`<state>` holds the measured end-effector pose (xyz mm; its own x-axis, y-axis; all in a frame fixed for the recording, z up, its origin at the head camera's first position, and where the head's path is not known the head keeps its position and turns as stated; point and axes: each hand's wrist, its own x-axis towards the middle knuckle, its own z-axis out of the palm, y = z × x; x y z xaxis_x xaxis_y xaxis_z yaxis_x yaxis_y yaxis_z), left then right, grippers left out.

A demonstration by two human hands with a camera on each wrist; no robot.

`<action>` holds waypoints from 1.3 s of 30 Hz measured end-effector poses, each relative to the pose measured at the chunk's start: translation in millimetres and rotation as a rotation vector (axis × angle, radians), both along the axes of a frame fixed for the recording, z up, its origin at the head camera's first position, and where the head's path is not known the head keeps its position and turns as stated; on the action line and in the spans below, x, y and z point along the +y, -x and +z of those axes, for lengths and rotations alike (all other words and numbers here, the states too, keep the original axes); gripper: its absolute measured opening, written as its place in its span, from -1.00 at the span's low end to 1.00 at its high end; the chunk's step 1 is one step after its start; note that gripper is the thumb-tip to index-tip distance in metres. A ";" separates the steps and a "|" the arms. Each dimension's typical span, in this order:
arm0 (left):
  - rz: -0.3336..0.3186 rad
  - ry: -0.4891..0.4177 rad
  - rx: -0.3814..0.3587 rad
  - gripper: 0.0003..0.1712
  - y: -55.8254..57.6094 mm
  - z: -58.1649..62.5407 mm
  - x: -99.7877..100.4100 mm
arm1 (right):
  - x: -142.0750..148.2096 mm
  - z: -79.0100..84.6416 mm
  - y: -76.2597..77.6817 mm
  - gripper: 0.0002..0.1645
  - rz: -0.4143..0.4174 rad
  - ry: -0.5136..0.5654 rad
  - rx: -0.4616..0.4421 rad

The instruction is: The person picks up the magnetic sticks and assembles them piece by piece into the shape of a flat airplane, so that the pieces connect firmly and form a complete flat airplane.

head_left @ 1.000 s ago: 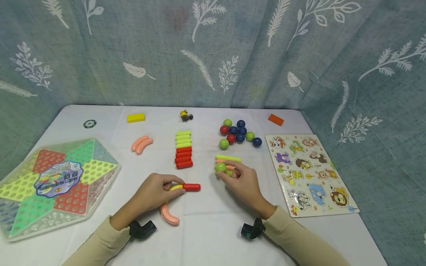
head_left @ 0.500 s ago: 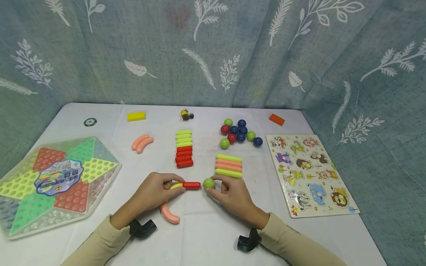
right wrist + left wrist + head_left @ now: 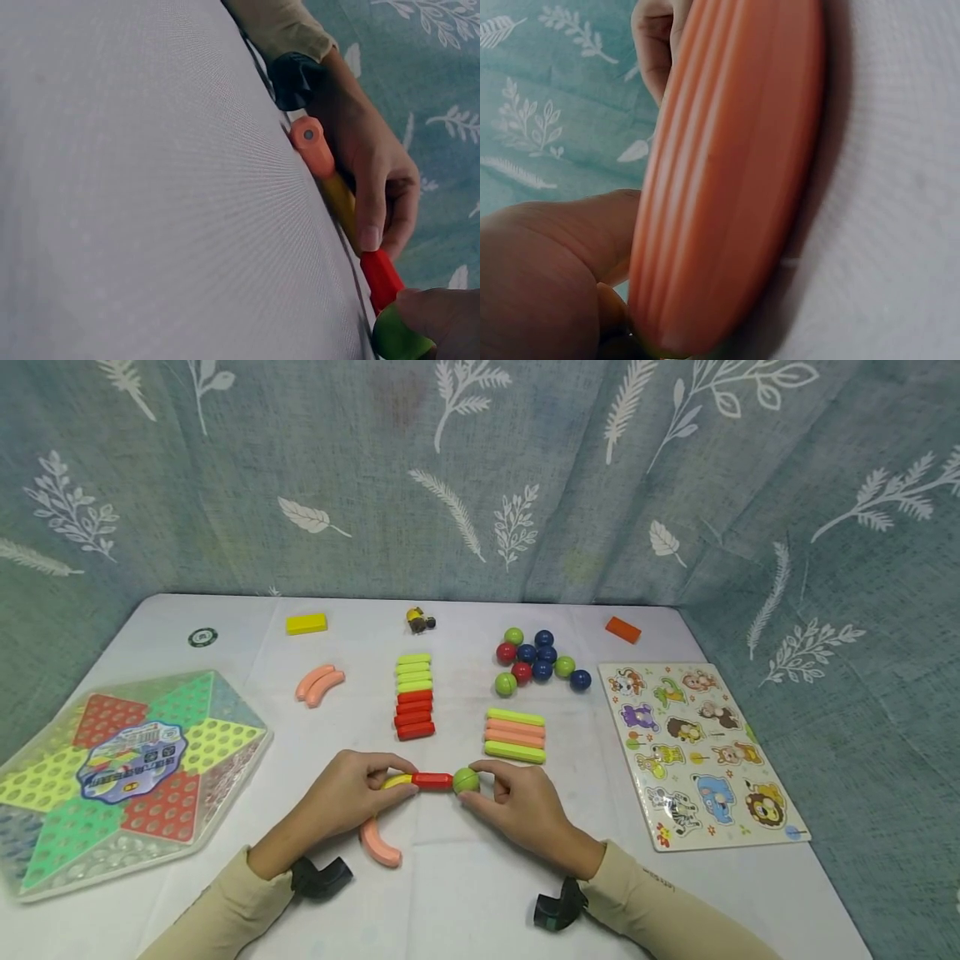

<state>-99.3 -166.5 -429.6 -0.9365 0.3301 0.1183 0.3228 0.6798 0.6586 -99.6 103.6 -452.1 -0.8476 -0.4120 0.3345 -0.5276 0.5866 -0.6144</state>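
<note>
Right hand [image 3: 525, 806] pinches a green ball [image 3: 466, 780] between thumb and fingertips, the ball touching the outer end of a short red stick [image 3: 432, 780] on the white table [image 3: 465, 893]. Left hand [image 3: 347, 795] grips a yellow curved piece [image 3: 397, 782] joined to the red stick's other end; a pink curved piece [image 3: 379, 847] runs on from it toward the wrist. Just beyond lies a set of green and pink sticks [image 3: 514, 735], further a stack of green and red sticks [image 3: 413, 696] and a cluster of balls [image 3: 538, 662]. At right an animal puzzle board [image 3: 701, 752]; at left a checkers board [image 3: 123, 768], its centre label too small to read
</note>
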 end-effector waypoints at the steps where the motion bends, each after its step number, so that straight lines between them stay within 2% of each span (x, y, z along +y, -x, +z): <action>1: -0.001 0.000 -0.001 -0.81 0.0 0.1 -0.1 | 0.0 0.3 -0.1 -0.55 0.003 -0.001 0.001; 9: 0.006 -0.005 0.024 -0.76 1.2 1.3 -5.8 | 0.4 2.3 -0.5 -0.56 0.036 -0.013 -0.007; 18: -0.027 0.043 0.027 -0.73 3.8 8.0 -18.4 | 0.3 0.9 0.1 -0.60 0.106 0.007 -0.012; 26: 0.066 0.139 -0.009 -0.76 3.1 16.5 -30.3 | 0.3 1.3 -0.2 -0.60 0.127 0.027 0.011; 34: 0.076 0.183 0.018 -0.77 3.8 19.4 -33.4 | -2.3 0.7 0.4 -0.68 0.193 0.079 0.004; 39: 0.062 0.185 0.007 -0.76 2.6 20.8 -35.9 | -5.4 1.7 -0.5 -0.70 0.230 0.087 0.010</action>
